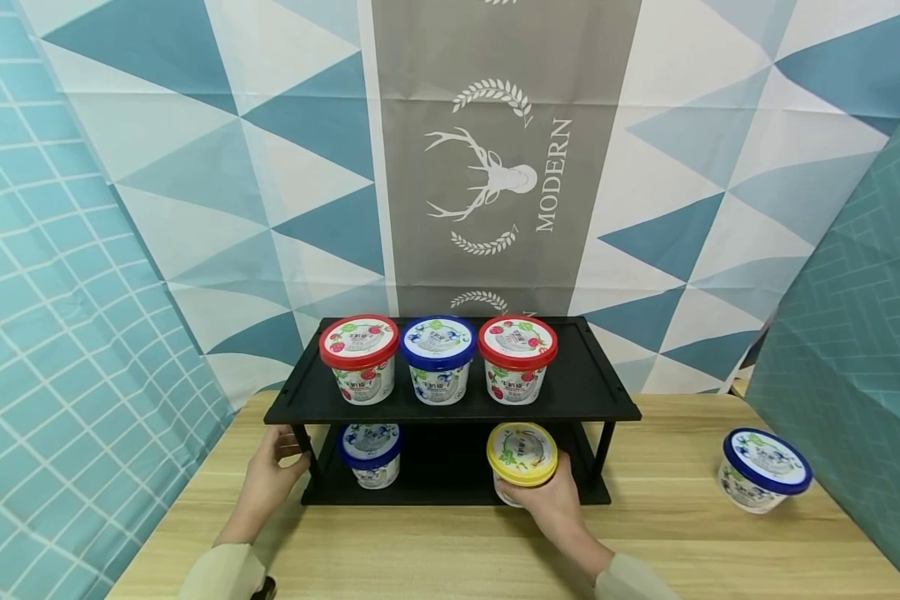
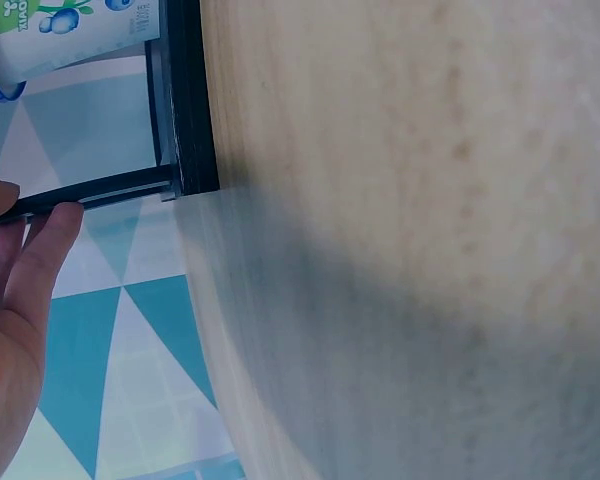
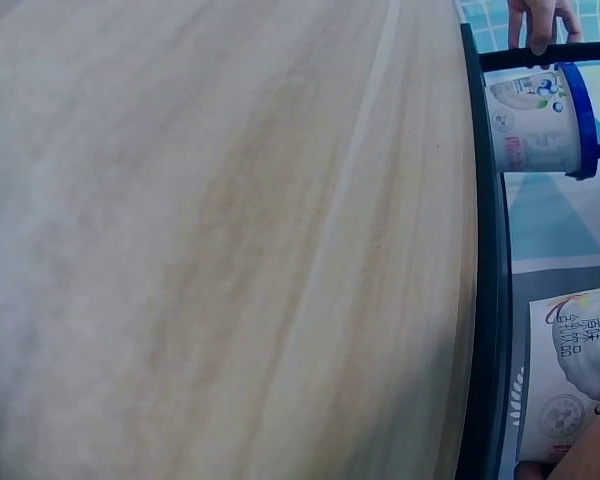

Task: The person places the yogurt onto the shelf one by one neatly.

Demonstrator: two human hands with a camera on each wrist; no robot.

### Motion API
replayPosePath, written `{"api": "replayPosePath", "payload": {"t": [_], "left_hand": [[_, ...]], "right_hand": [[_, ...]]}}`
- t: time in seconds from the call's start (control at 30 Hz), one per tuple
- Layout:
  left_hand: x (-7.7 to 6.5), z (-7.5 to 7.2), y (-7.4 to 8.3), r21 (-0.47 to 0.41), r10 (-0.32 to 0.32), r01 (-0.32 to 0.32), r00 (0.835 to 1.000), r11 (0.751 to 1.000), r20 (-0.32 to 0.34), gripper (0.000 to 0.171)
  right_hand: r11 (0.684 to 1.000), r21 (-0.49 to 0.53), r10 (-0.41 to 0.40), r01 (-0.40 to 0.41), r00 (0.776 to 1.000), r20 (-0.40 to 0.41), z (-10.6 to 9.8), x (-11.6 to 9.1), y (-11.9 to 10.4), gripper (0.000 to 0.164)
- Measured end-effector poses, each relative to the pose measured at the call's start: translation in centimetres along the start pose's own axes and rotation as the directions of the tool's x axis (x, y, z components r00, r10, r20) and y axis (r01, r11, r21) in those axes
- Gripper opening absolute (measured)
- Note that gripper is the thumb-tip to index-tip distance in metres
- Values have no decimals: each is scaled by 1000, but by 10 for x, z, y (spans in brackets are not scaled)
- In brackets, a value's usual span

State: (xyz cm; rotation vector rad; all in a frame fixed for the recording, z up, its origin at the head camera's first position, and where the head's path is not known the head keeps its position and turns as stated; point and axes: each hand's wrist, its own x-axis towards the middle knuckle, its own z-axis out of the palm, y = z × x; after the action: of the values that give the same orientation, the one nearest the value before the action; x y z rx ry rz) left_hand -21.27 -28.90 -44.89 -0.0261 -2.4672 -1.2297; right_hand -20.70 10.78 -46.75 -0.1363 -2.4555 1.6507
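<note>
A black two-tier rack (image 1: 592, 375) stands on the table. My left hand (image 1: 268, 473) holds its front left leg (image 2: 110, 188), thumb on one side and fingers on the other in the left wrist view. My right hand (image 1: 553, 505) grips a yellow-lidded paper tub (image 1: 523, 454) at the right part of the lower shelf (image 1: 444, 467), the tub's base at the shelf's front edge. Toward the left end of that shelf sits a blue-lidded tub (image 1: 370, 456), also seen in the right wrist view.
Along the top tier stand a red-lidded tub (image 1: 359, 358), a blue-lidded tub (image 1: 438, 358) and another red-lidded tub (image 1: 518, 358). Another blue-lidded tub (image 1: 765, 471) rests on the wooden table (image 1: 390, 550) to the right. Patterned cloth walls (image 1: 195, 167) enclose the back and sides.
</note>
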Motion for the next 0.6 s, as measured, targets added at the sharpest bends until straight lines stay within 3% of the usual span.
{"api": "replayPosePath", "payload": {"t": [0.6], "left_hand": [[-1, 1, 0, -4, 11, -11, 1000, 1000, -8, 39]], "right_hand": [[999, -7, -31, 31, 1000, -4, 7, -2, -3, 98]]}}
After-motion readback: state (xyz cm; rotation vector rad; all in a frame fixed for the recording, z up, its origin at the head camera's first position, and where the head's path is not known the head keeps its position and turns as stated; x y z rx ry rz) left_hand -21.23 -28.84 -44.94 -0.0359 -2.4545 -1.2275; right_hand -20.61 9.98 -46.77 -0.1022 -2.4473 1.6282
